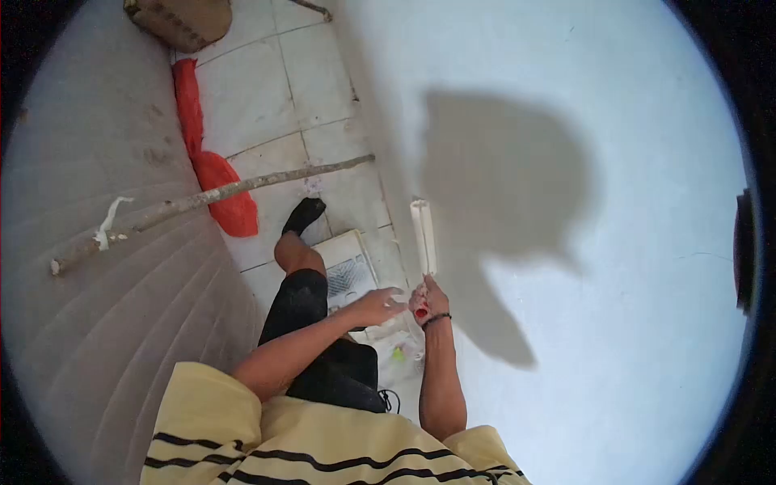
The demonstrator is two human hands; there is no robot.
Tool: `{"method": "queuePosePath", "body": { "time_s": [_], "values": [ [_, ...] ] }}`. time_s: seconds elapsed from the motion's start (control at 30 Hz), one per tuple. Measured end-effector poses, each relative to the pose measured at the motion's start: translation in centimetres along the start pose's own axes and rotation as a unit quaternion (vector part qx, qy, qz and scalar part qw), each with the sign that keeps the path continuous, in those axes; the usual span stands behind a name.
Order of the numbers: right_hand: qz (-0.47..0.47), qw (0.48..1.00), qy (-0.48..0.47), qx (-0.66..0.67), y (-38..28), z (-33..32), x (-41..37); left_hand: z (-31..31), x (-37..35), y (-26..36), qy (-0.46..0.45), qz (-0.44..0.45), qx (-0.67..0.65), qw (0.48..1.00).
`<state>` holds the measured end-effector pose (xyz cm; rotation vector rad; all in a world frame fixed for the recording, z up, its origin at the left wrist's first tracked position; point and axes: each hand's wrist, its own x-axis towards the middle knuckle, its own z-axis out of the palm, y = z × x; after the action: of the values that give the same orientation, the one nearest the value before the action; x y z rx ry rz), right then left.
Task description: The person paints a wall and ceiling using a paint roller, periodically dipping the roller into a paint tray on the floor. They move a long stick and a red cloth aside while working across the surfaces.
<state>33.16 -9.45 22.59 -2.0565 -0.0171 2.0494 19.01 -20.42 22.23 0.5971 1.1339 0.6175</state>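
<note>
My right hand is wrapped round a long white tool with a red handle end. The white part reaches forward from my fist, narrow and straight, with a line down its middle, close along the pale wall. White smears show on the fingers of this hand, and a dark band circles the wrist. Just left of it is my left hand, its fingers spread and nothing in them.
A rough wooden pole crosses over the tiled floor at left. Behind it lies red cloth or plastic. A brown woven container stands farther off. By my foot is a white-framed item with a grey ribbed panel.
</note>
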Motion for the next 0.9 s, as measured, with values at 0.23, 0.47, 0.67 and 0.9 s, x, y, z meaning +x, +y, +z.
{"method": "queuePosePath", "body": {
  "time_s": [0.23,0.47,0.67,0.9],
  "values": [
    [-0.085,0.991,0.099,0.017,0.3,-0.8,-12.2,1.6,-2.2,8.8,-0.247,-0.051,-0.158,0.955],
    [-0.064,0.99,0.122,0.032,0.5,-0.4,-26.7,1.6,-5.8,15.1,-0.533,-0.01,-0.053,0.845],
    [-0.128,0.968,0.21,0.05,3.0,1.4,-35.3,3.7,-9.2,18.7,-0.663,0.009,-0.012,0.748],
    [-0.244,0.939,0.23,0.08,5.1,1.8,-38.3,4.9,-9.5,21.7,-0.724,0.046,0.058,0.686]
  ]
}}
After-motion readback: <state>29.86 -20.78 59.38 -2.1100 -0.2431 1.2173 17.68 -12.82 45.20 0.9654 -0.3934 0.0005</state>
